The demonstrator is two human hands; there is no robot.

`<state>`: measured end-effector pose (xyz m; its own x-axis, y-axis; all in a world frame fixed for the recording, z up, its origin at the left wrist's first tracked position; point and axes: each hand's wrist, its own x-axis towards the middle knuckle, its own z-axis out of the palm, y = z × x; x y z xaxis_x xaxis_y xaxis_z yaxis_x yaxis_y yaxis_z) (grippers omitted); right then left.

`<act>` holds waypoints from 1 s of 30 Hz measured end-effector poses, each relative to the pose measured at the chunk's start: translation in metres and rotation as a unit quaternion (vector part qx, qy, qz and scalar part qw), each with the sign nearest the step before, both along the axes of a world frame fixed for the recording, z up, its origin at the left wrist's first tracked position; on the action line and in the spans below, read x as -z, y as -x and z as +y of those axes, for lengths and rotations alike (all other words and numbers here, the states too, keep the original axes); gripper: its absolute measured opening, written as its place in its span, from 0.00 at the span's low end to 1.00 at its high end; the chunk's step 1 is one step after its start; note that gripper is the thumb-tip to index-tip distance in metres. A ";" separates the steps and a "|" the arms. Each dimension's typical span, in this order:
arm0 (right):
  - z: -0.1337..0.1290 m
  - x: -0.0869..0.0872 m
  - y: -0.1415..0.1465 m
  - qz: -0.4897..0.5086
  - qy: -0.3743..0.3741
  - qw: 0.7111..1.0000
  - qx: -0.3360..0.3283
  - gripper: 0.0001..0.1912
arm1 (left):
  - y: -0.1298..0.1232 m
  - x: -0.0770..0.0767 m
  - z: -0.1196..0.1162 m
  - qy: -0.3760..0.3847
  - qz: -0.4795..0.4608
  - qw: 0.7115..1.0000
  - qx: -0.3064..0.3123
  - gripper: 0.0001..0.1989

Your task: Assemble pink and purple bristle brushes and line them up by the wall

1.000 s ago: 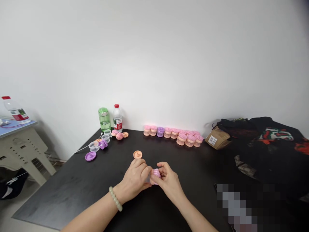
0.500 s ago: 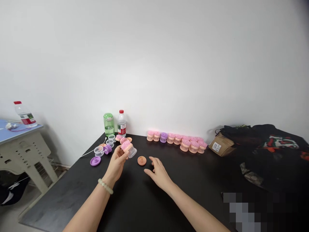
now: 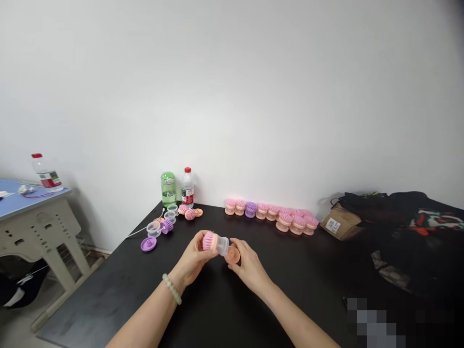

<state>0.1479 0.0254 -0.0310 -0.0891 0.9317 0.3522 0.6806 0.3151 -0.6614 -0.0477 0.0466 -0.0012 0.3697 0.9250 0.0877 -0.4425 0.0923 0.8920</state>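
My left hand (image 3: pixel 194 258), with a pale bead bracelet at the wrist, is closed on a pink-bristled scrub brush (image 3: pixel 210 241). The brush is tilted on its side, its clear cup-shaped base (image 3: pixel 222 245) pointing right. In my right hand (image 3: pixel 248 263) is a round orange cap (image 3: pixel 232 255), gripped at its edge between thumb and fingers. Cap and clear base are close together; I cannot tell whether they touch. Left of my hands lie a purple cap (image 3: pixel 148 244), a purple bristle head (image 3: pixel 166 225), clear cups (image 3: pixel 154 229) and a pink bristle head (image 3: pixel 190 214).
Along the wall stand several pink brushes (image 3: pixel 284 221) and one purple brush (image 3: pixel 250 209). A green bottle (image 3: pixel 168 191) and a red-capped water bottle (image 3: pixel 187 188) are at the back left. Right of the brushes are a brown paper bag (image 3: pixel 340 221) and dark cloth (image 3: pixel 391 232).
My right hand has taken the orange cap off the table. My left hand has moved right and turned the brush sideways, bringing its clear base to the cap.
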 end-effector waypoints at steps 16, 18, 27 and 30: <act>-0.062 -0.014 -0.025 0.193 -0.070 0.979 0.001 0.36 | -0.021 -0.001 -0.024 -0.003 0.059 0.991 0.122 0.27; -0.065 -0.016 -0.024 0.171 -0.110 0.979 -0.003 0.37 | -0.022 -0.002 -0.027 -0.002 0.069 0.989 0.131 0.28; -0.074 -0.028 -0.027 0.142 -0.176 0.973 -0.043 0.21 | -0.024 -0.008 -0.032 -0.020 0.083 0.987 0.137 0.26; -0.075 -0.030 -0.028 0.116 -0.206 0.970 -0.047 0.19 | -0.023 -0.010 -0.034 -0.032 0.086 0.987 0.134 0.26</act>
